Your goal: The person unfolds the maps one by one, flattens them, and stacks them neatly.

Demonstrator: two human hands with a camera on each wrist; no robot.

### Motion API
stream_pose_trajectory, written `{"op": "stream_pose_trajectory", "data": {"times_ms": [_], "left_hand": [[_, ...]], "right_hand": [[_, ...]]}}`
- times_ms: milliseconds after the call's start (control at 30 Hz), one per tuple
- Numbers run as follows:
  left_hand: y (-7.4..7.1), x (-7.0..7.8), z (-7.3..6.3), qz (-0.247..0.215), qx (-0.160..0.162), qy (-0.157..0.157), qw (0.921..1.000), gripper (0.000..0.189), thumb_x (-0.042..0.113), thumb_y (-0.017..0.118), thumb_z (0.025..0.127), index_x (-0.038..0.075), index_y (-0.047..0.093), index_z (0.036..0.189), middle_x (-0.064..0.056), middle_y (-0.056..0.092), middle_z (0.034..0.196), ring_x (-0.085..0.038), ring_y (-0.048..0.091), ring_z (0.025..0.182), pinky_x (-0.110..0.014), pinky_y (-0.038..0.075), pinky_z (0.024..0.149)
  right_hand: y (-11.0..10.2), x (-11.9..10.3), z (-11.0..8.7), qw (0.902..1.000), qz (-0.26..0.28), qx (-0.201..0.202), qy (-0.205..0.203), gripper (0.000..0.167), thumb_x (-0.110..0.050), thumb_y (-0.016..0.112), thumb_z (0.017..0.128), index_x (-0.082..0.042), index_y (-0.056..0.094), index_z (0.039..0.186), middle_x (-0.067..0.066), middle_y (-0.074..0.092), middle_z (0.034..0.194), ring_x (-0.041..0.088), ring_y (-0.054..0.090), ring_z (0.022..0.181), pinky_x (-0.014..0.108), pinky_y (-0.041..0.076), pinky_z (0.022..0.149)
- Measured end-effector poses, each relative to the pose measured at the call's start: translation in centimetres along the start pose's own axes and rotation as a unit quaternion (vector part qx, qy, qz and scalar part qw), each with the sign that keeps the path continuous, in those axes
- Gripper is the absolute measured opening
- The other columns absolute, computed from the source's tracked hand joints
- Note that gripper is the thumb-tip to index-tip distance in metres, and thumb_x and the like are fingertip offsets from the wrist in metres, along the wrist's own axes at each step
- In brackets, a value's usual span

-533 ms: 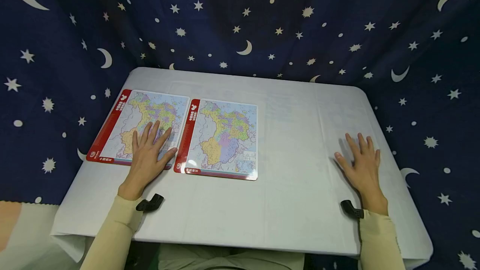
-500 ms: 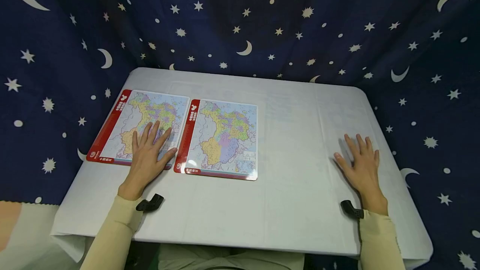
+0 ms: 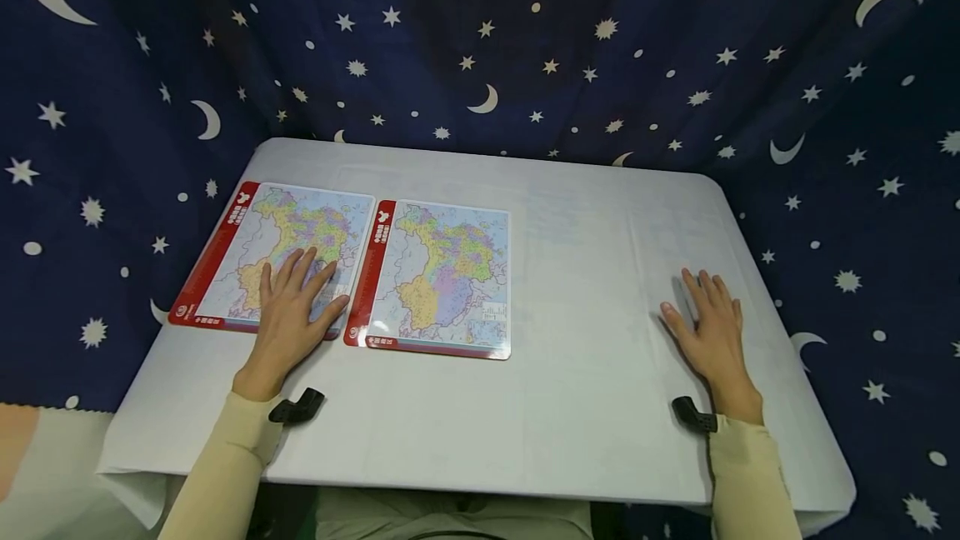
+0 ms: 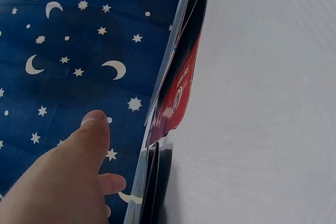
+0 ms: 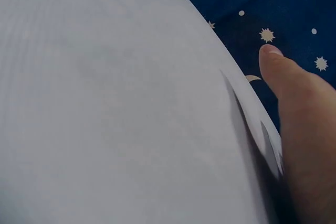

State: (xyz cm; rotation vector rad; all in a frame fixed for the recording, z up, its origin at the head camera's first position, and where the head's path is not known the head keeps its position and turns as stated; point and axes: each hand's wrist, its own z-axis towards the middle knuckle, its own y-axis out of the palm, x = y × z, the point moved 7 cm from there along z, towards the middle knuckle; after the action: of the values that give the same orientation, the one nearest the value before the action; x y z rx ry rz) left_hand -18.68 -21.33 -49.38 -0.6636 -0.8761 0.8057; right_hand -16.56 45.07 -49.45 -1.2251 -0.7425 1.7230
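Two flat map sheets with red borders lie side by side on the white-covered table, the left map point(image 3: 303, 223) and the right map point(image 3: 446, 273). Over the lower part of the left map my left hand point(image 3: 291, 323) is spread, palm down, hiding some of it. In the left wrist view the left hand point(image 4: 68, 177) shows its raised thumb, and the red corner of the right map point(image 4: 176, 95) appears nearly edge-on. My right hand point(image 3: 712, 344) is over the table's right side, fingers extended and holding nothing. Only its thumb side point(image 5: 304, 114) shows in the right wrist view.
The white tablecloth point(image 3: 592, 290) covers a table with rounded corners. Behind it and at both sides hangs a dark blue curtain point(image 3: 510, 48) with moons and stars. A black strap piece sits at each wrist. The person's lap point(image 3: 450, 515) is below the front edge.
The head view has shifted slightly to the left. The right hand's fingers are a little closer together. The left hand and both maps keep their places relative to each other.
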Motion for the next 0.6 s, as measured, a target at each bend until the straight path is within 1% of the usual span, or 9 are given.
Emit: {"op": "stream_pose_trajectory", "data": {"times_ms": [133,233,300,467,600], "left_hand": [[-0.1,-0.1,0.0,-0.003,0.002,0.001,1.0,0.064,0.053,0.068,0.095,0.007,0.067,0.14,-0.024,0.046,0.16,-0.047,0.035,0.151,-0.077,0.007,0.121],[-0.1,-0.1,0.0,-0.005,0.002,0.001,1.0,0.062,0.05,0.071,0.094,0.006,0.068,0.138,-0.025,0.047,0.16,-0.047,0.036,0.151,-0.077,0.007,0.121],[-0.1,-0.1,-0.1,-0.007,0.001,0.002,1.0,0.061,0.047,0.073,0.093,0.005,0.068,0.137,-0.025,0.047,0.16,-0.047,0.036,0.151,-0.077,0.007,0.121],[0.1,-0.1,-0.2,-0.008,-0.006,0.0,1.0,0.06,0.041,0.077,0.09,0.005,0.068,0.138,-0.025,0.048,0.159,-0.045,0.036,0.151,-0.076,0.007,0.122],[0.1,0.1,-0.2,-0.007,-0.01,0.001,0.9999,0.06,0.038,0.078,0.089,0.005,0.068,0.138,-0.025,0.049,0.158,-0.045,0.037,0.151,-0.076,0.007,0.122]], "right_hand": [[0.5,-0.6,0.2,1.0,0.002,0.001,-0.005,0.074,-0.044,0.067,0.1,-0.013,0.042,0.162,0.029,0.034,0.166,0.052,0.021,0.158,0.081,0.005,0.119],[0.6,-0.8,0.1,1.0,0.006,0.003,-0.007,0.073,-0.044,0.067,0.1,-0.012,0.043,0.161,0.03,0.034,0.166,0.052,0.021,0.157,0.081,0.006,0.119],[0.9,-0.9,0.1,0.9999,0.01,0.004,-0.009,0.073,-0.044,0.066,0.101,-0.011,0.043,0.161,0.03,0.034,0.166,0.052,0.02,0.158,0.08,0.004,0.12],[1.4,-1.9,0.3,0.9998,0.011,0.001,-0.017,0.072,-0.043,0.068,0.1,-0.011,0.045,0.16,0.03,0.035,0.166,0.052,0.021,0.157,0.08,0.007,0.12],[1.9,-3.0,0.4,0.9997,0.006,-0.006,-0.022,0.072,-0.044,0.068,0.1,-0.011,0.045,0.16,0.03,0.035,0.165,0.052,0.023,0.157,0.08,0.011,0.119]]}}
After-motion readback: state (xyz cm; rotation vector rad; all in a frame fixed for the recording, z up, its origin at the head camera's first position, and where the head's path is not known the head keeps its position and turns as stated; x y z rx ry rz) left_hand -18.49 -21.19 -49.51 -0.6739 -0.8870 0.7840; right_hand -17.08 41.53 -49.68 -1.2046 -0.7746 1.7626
